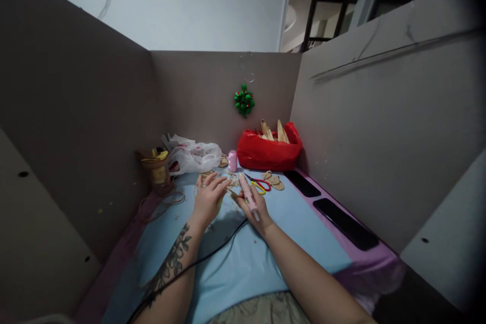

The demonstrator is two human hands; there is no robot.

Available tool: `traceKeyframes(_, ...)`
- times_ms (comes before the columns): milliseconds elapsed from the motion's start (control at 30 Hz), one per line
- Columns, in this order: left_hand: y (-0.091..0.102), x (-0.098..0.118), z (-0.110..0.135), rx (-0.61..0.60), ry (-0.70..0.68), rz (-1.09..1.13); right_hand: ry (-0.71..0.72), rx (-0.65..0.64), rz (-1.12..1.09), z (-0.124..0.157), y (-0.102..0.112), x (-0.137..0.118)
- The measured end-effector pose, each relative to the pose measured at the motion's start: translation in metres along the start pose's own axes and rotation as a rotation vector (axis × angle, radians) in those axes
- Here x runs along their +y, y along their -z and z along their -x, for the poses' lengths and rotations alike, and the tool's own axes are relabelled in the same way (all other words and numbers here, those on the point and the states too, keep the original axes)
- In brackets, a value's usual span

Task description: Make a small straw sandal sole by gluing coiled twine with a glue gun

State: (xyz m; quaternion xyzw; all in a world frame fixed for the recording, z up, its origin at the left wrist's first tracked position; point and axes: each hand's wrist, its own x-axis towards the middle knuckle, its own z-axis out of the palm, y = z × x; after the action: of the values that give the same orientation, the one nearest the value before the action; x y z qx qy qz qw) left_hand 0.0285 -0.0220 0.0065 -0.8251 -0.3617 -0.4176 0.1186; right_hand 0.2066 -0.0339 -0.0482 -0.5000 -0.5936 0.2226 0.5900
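Note:
My left hand rests on the light blue cloth, its fingers curled round a small straw-coloured piece that is too small to name. My right hand grips a pink glue gun, with its tip pointing toward that piece. A black cord runs from the gun back along the cloth toward me. Both hands sit close together at the middle of the work surface.
Red-and-yellow scissors, a pink thread spool and tan leaf shapes lie just beyond the hands. A red bag of dried husks, a white plastic bag and a twine-wrapped jar stand at the back. Two black phones lie right. Cardboard walls enclose the space.

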Motion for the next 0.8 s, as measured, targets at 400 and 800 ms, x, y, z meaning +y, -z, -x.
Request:
traceKeyframes(400, -0.006, -0.009, 0.005, -0.102, 0.013, 0.024, -0.075, 0.036, -0.192, 0.000, 0.004, -0.017)
traceKeyframes(800, -0.012, -0.005, 0.004, -0.112, 0.034, 0.081, -0.167, 0.038, -0.458, -0.001, 0.005, -0.018)
